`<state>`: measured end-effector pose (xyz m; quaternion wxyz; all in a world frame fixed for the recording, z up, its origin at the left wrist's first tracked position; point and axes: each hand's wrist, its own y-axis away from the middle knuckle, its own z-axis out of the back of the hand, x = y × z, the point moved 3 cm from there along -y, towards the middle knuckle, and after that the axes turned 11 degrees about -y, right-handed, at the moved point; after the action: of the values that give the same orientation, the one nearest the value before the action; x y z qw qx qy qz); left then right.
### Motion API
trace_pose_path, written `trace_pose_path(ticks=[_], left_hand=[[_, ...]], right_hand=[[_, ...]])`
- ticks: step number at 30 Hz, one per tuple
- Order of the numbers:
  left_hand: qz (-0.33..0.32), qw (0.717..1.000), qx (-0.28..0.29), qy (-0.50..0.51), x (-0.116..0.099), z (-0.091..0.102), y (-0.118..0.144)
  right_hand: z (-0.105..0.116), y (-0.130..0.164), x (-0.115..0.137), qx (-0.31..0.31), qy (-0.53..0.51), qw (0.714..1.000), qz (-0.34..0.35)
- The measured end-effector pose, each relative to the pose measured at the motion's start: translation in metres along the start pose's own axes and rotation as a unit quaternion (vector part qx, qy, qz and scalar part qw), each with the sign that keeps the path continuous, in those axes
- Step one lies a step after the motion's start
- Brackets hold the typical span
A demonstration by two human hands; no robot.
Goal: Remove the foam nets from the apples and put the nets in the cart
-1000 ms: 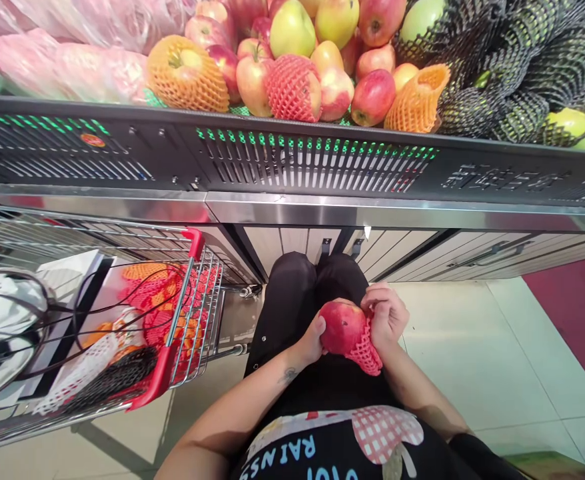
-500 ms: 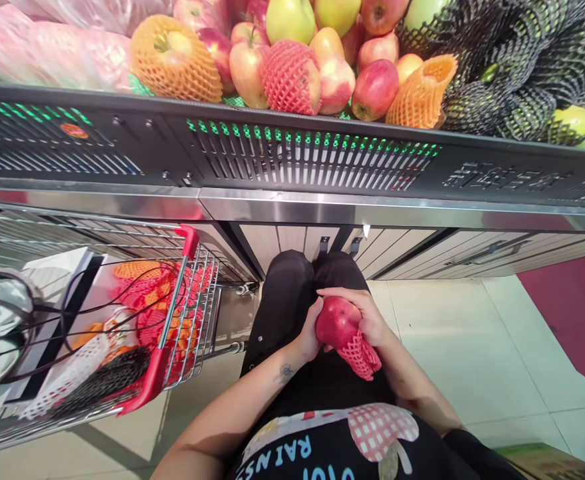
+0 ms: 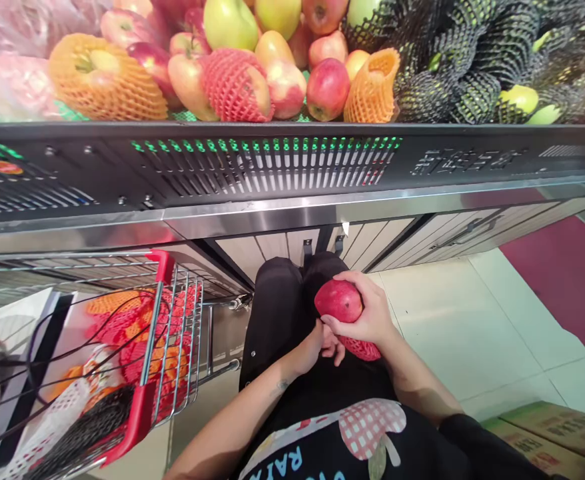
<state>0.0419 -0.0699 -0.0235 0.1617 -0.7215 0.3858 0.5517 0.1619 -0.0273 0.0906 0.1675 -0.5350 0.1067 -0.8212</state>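
My right hand [image 3: 370, 313] is wrapped round a red apple [image 3: 338, 301] above my lap, thumb across its near side. A red foam fruit net [image 3: 361, 348] hangs below that hand; whether it still touches the apple is hidden. Close beside the net is my left hand [image 3: 317, 347], its fingers loosely bent and apart, with nothing visible in them. It sits just below the apple.
Ahead stands a fruit display with a black slotted front [image 3: 267, 163], holding apples and fruit in black nets [image 3: 477, 67]. A red-trimmed shopping cart [image 3: 142, 413] with netted fruit is at left. Cardboard boxes [image 3: 547, 433] lie at lower right.
My left hand has come off the apple and moved lower. The right hand now grips the apple alone and has turned over it, with the net partly covered. The view has shifted right.
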Motion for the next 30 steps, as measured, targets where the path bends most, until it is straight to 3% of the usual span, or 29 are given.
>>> trace_pose_path(ticks=[2, 5, 10, 13, 15, 17, 21, 23, 25, 27, 30], left_hand=[[-0.062, 0.99, -0.017, -0.129, -0.012, 0.0, 0.005], [-0.15, 0.943, -0.058, -0.29, -0.035, 0.007, 0.013], [-0.269, 0.858, -0.114, -0.422, -0.064, 0.032, 0.025], [-0.314, 0.798, -0.14, -0.495, -0.078, 0.043, 0.032], [-0.338, 0.776, -0.148, -0.512, -0.089, 0.047, 0.036], [-0.371, 0.772, -0.155, -0.493, -0.099, 0.047, 0.04], [-0.408, 0.809, -0.17, -0.387, -0.104, 0.042, 0.039], [-0.41, 0.813, -0.217, -0.353, -0.1, 0.038, 0.036], [-0.417, 0.785, -0.299, -0.346, -0.094, 0.033, 0.036], [-0.434, 0.735, -0.376, -0.361, -0.089, 0.028, 0.04], [-0.488, 0.652, -0.387, -0.432, -0.088, 0.017, 0.05]], right_hand=[[0.006, -0.001, 0.002, -0.026, 0.018, 0.999, 0.004], [0.014, -0.002, 0.004, -0.041, 0.031, 0.999, 0.006], [0.02, -0.002, 0.007, -0.043, 0.025, 0.999, -0.001], [0.018, -0.002, 0.01, -0.01, 0.01, 1.0, 0.007], [0.015, -0.003, 0.011, 0.028, 0.0, 1.0, 0.009], [0.011, -0.004, 0.01, 0.075, -0.016, 0.997, 0.011], [0.005, -0.007, 0.007, 0.169, -0.069, 0.983, 0.025], [0.002, -0.009, 0.005, 0.195, -0.087, 0.977, 0.026], [0.0, -0.009, 0.005, 0.201, -0.098, 0.974, 0.026], [-0.002, -0.009, 0.004, 0.195, -0.109, 0.974, 0.029], [-0.008, -0.007, -0.002, 0.203, -0.143, 0.969, 0.012]])
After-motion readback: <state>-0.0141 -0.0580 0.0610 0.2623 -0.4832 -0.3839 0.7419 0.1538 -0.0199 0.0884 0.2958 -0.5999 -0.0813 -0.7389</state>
